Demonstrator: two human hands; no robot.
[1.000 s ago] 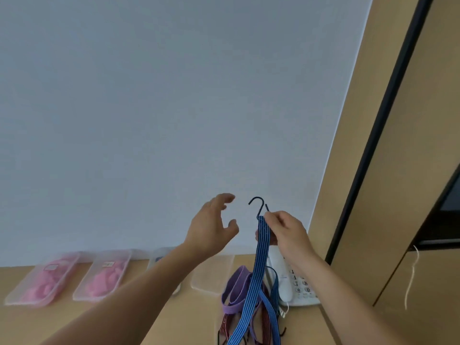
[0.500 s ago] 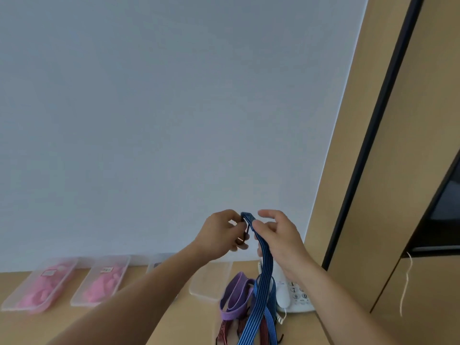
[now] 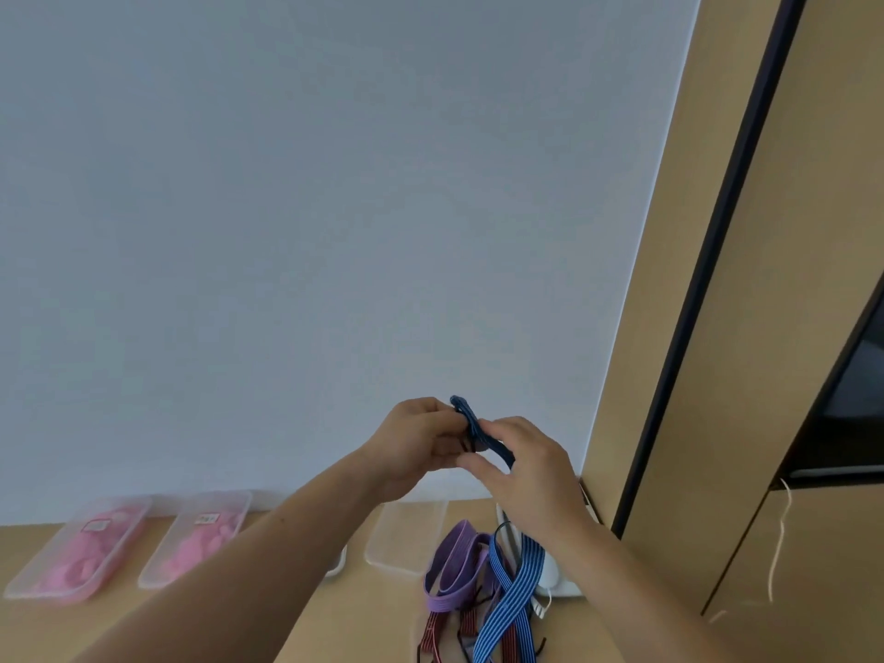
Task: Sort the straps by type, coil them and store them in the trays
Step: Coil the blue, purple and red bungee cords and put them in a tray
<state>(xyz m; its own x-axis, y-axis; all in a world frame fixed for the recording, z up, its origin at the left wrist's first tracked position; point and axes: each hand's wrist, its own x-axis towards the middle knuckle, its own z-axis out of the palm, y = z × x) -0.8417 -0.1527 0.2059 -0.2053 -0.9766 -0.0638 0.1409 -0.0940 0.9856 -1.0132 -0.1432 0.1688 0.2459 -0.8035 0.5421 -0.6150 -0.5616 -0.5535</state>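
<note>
The left hand (image 3: 416,447) and the right hand (image 3: 526,476) hide most of the top end of the blue striped strap (image 3: 471,422). Only a small dark fold pokes out above the fingers. Both hands pinch it with curled fingers, up in front of the wall. The rest hangs behind the right wrist down to the table (image 3: 335,614). There it lies over a purple strap (image 3: 454,562) and red straps (image 3: 430,634), cut off at the bottom edge. The left arm covers most of one tray (image 3: 337,564).
</note>
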